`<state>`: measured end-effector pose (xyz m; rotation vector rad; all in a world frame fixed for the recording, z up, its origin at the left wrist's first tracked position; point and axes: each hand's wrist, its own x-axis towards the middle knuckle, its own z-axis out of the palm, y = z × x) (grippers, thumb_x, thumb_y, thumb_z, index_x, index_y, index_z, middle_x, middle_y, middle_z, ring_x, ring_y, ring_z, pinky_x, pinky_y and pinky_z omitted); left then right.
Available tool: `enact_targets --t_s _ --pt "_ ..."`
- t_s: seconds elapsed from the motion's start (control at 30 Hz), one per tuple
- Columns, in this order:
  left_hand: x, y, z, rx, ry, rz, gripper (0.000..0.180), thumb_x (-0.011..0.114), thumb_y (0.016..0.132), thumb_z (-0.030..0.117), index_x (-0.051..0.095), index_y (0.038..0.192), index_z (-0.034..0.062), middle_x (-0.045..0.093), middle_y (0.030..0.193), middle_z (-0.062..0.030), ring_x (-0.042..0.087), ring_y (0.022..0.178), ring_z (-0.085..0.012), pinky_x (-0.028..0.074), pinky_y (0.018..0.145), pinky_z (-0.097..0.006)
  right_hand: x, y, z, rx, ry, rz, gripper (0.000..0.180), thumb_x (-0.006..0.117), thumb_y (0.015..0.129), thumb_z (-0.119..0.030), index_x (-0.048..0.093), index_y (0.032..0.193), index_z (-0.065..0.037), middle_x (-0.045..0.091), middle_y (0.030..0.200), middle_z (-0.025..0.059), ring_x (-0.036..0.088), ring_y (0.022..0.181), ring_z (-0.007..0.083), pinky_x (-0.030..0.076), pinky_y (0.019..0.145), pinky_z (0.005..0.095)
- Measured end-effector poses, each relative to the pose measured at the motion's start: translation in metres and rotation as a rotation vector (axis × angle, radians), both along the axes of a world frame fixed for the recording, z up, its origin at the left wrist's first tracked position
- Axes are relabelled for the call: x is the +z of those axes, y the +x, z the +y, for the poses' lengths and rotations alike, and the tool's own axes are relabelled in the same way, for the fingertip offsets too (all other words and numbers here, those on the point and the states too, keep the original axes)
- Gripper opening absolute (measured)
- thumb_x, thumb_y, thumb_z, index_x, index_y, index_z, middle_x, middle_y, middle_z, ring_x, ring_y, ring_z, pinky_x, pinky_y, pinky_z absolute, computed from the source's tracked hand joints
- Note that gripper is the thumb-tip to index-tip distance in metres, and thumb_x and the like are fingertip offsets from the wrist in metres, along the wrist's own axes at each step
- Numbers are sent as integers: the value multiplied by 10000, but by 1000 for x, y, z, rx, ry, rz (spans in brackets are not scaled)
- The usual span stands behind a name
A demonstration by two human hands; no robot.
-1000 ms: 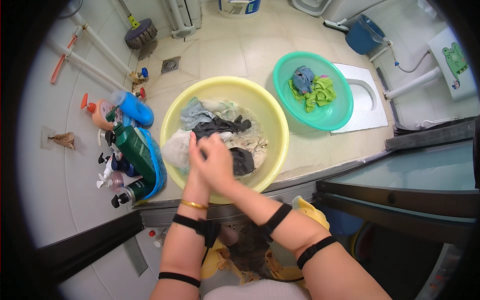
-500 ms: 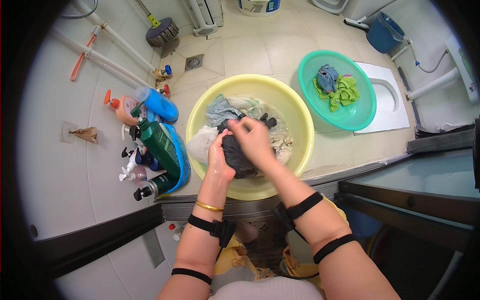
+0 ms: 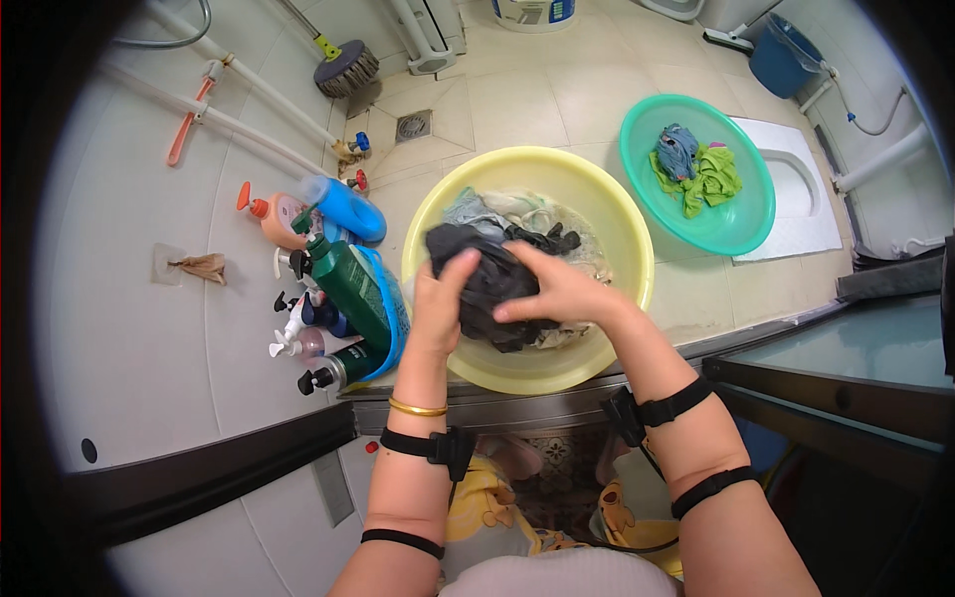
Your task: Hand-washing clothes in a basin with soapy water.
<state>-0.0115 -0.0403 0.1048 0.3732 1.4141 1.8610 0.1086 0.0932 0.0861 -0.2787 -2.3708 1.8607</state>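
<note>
A crumpled black cloth (image 3: 487, 291) is bunched between my two hands over a pale yellow basin (image 3: 633, 257). My left hand (image 3: 436, 306) grips its left side, thumb on top. My right hand (image 3: 565, 287) holds the cloth from the right, with its thumb and fingers pressed into the folds. Beneath, several wet garments lie in water: a light blue cloth (image 3: 472, 209), a whitish cloth (image 3: 529, 211) and a dark piece (image 3: 559, 241) right of the bundle. The black cloth hides much of the basin's middle.
A green basin (image 3: 744, 224) with a lime-green cloth (image 3: 714, 183) and a blue-grey cloth (image 3: 677, 151) stands right, beside a squat toilet (image 3: 796, 189). Pump bottles crowd a blue basket (image 3: 396, 318) at left. A dark door track (image 3: 587, 403) crosses before me.
My right hand has moved from above the black cloth to its right side, fingers spread wider. The cloth is turned and more spread out. The whole view has shifted slightly.
</note>
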Motion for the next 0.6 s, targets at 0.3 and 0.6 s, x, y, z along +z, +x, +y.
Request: enact_targets --t_s 0.3,0.6 --pt "-30 -35 -16 190 196 -602 384 623 848 366 602 1028 26 633 1059 -132 617 945 -277 489 868 -439 -13 -11 11 -470 -371 63 332 427 805 -65 619 1073 -20 609 1069 86 563 988 181 422 863 288" --pt "-117 7 -8 -221 607 -562 296 487 913 326 557 1109 116 605 1027 -46 583 928 -179 488 827 -328 16 -32 -101 -431 464 166 234 572 684 -170 537 894 -72 454 877 167 488 874 342 395 737 426"
